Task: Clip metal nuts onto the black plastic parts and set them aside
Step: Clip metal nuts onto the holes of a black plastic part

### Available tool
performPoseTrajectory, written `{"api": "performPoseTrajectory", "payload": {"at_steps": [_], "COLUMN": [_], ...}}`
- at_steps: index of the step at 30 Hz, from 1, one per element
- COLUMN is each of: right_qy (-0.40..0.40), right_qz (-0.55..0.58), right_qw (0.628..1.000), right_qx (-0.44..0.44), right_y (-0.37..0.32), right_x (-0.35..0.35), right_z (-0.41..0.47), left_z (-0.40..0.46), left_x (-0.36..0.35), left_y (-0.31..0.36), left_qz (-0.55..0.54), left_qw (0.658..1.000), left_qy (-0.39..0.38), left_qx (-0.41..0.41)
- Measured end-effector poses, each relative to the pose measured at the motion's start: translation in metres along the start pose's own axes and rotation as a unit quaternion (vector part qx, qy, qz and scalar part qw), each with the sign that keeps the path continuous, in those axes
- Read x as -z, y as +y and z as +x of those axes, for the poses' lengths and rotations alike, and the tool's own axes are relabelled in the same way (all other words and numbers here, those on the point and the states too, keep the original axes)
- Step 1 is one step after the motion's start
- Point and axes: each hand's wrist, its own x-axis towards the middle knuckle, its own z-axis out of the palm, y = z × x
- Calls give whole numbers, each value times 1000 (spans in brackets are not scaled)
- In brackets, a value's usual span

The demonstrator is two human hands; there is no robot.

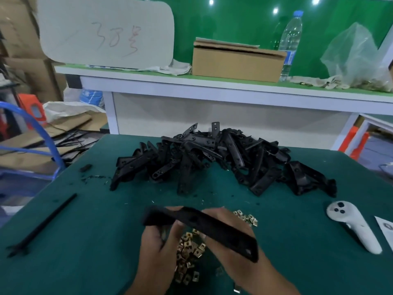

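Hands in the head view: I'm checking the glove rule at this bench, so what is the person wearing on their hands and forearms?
Nothing is worn. The left hand and the right hand are bare, with no gloves, and no rings can be made out. Both forearms are uncovered down to the bottom edge of the picture: no sleeves, cuffs, watch or wristband show. Motion blur softens the fingertips, so fine details there cannot be told.

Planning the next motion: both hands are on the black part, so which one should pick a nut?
Probably the left hand: it grips only the black part's end, right beside the nuts. The right hand supports its length.
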Motion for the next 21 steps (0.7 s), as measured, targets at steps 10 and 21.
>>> {"api": "performPoseTrajectory", "payload": {"at_steps": [10,21], "right_qy": [33,58], "right_qz": [531,541], "right_qw": [832,823], "right_qx": [-155,-166], "right_y": [65,71], "right_x": [33,25], "right_z": [5,4], "left_z": [16,11], "left_x": [19,15], "left_y": [-7,-21], "left_qz": [-191,-126], "left_qw": [950,932], "left_qy": [-172,-303], "left_qx": [178,151]}}
